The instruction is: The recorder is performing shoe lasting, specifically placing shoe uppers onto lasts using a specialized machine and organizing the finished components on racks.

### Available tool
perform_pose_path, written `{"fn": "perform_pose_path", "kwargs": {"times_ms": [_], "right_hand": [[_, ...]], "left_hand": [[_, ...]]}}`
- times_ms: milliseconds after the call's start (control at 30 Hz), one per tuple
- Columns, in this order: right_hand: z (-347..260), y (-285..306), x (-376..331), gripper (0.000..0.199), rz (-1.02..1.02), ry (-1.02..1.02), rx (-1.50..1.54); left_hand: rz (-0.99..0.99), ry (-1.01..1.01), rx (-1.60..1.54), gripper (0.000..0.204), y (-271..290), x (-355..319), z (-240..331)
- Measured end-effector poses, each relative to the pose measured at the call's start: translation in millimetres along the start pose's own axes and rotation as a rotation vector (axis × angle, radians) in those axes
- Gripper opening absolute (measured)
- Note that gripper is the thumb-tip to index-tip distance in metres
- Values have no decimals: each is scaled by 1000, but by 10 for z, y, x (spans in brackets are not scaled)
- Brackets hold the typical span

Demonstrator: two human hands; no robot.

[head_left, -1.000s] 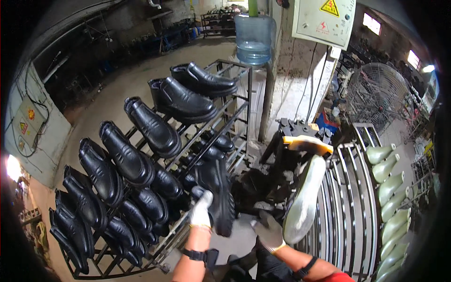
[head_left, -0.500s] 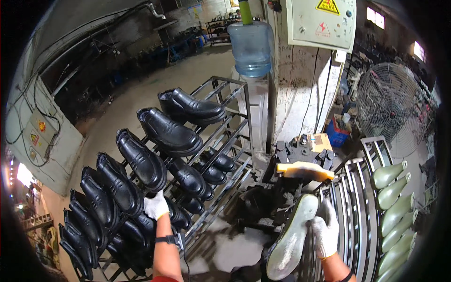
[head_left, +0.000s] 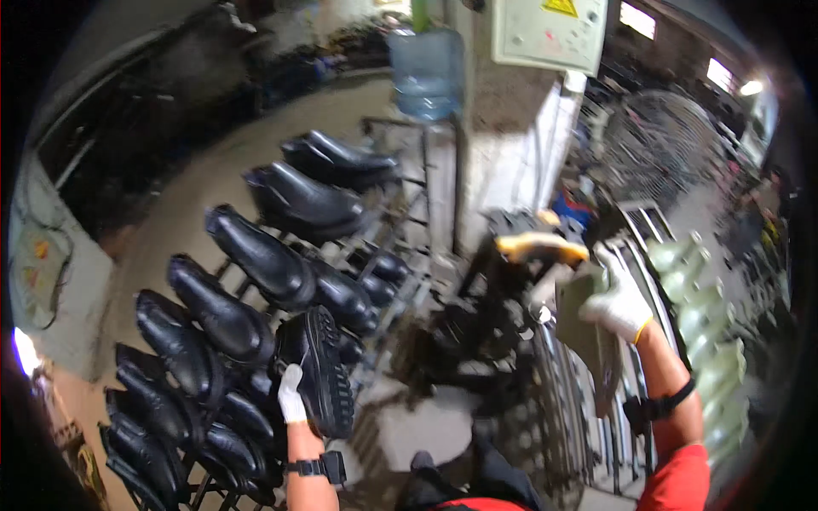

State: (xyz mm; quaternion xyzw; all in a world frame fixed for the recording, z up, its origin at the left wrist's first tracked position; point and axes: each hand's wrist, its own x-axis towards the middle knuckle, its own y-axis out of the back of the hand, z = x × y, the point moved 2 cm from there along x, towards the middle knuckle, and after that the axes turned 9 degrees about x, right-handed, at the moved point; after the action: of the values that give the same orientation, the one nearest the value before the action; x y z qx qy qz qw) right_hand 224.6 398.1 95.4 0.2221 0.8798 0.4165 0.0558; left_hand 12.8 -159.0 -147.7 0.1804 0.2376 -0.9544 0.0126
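Observation:
A black shoe (head_left: 328, 375), its ridged sole turned to the right, is gripped by my left hand (head_left: 292, 396) in a white glove, beside the rack of shoes. My right hand (head_left: 620, 300), also gloved, is closed round a greyish-green shoe last (head_left: 586, 328) above the metal rack on the right. Motion blurs the last, and its far side is hidden. Just left of my right hand is a machine (head_left: 486, 315) with a yellow pad (head_left: 542, 249) on top.
Black shoes (head_left: 260, 255) stand in rows on the left rack. Several pale green lasts (head_left: 703, 315) lie on the right rack. Behind are a water bottle (head_left: 428, 75), a pillar with an electrical box (head_left: 545, 34) and a large fan (head_left: 660, 140).
My left hand has taken hold of a black shoe, now turned sole to the right. My right hand has moved up with the last, which has swung away from my legs. The view has shifted.

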Motion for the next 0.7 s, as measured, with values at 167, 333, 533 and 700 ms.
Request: {"fn": "perform_pose_path", "kwargs": {"times_ms": [167,333,533,700], "right_hand": [[1675,-1102,-1852,26,107,-332,576],[1611,-2218,-3364,47,304,-1103,1950],[2341,-879,-4125,59,878,-554,2141],[3532,-810,-4611,31,1660,-558,2161]], "left_hand": [[-274,389,145,38,-548,-1093,-574],[-811,692,89,59,-1466,-1173,-1378],[-990,883,208,80,-2706,-2183,-1498],[-1127,876,318,90,-3297,-2439,-1928]]}}
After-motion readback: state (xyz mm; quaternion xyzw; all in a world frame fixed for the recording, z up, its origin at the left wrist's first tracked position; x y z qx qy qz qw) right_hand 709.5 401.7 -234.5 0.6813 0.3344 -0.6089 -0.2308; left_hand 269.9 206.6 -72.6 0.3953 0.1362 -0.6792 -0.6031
